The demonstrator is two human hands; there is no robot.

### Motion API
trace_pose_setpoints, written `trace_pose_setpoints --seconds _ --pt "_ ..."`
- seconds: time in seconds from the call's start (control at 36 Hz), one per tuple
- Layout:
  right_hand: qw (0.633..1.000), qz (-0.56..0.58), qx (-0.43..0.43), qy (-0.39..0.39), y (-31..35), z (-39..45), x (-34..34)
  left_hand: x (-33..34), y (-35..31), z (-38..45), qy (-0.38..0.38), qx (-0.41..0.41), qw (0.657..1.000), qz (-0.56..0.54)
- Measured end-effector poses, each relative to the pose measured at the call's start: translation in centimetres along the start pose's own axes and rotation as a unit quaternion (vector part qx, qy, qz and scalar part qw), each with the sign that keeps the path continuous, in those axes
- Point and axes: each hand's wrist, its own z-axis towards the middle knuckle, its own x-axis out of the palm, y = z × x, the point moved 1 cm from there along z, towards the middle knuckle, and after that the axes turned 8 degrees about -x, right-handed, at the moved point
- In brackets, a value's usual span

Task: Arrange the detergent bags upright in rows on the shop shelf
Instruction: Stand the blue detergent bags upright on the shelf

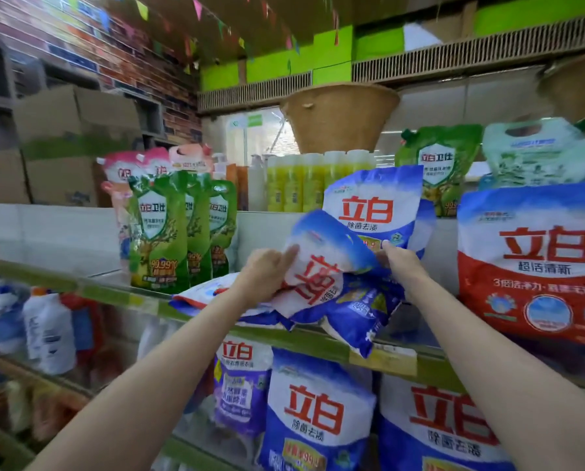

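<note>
A blue and white detergent bag (pixel 335 280) with red characters tilts over the shelf edge (pixel 321 341). My left hand (pixel 267 277) grips its upper left side, thumb on the front. My right hand (pixel 398 263) holds its upper right corner, partly behind the bag. Behind it a matching blue bag (pixel 372 209) stands upright. Another bag (pixel 213 294) lies flat on the shelf to the left. A large red and white bag (pixel 535 266) stands upright at the right.
Green pouches (pixel 162 232) and pink pouches (pixel 128 171) stand at the left of the shelf, yellow bottles (pixel 304 185) at the back. Blue bags (pixel 318 413) fill the shelf below. White bottles (pixel 49 334) sit lower left. A woven basket (pixel 338 113) hangs above.
</note>
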Motion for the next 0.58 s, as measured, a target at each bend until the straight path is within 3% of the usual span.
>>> trace_pose_setpoints --seconds 0.06,0.11,0.19,0.33,0.42,0.5,0.58 --pt "0.998 0.059 0.006 0.032 0.2 -0.3 -0.8 -1.3 -0.1 1.0 -0.079 -0.040 0.985 -0.146" --pt "0.994 0.058 -0.013 0.089 0.9 -1.3 -1.5 -2.8 -0.4 1.9 -0.126 -0.085 0.935 -0.321" --pt "0.978 0.047 -0.069 0.190 1.7 -2.1 -1.6 -4.3 -1.5 2.9 -0.137 -0.106 0.879 -0.445" --pt "0.961 0.109 -0.081 0.241 2.6 -3.0 -1.7 -4.1 -4.6 3.3 -0.077 -0.099 0.830 -0.544" --pt "0.938 0.221 -0.053 0.262 3.1 -3.3 -3.4 -2.0 -6.3 3.5 -0.065 -0.103 0.832 -0.541" --pt "0.946 0.238 -0.018 0.220 3.0 -4.2 -6.6 0.8 -7.7 4.3 -0.106 -0.130 0.848 -0.503" --pt "0.970 0.204 -0.030 0.130 2.2 -4.7 -10.2 4.7 -8.6 5.2 -0.026 -0.145 0.831 -0.537"
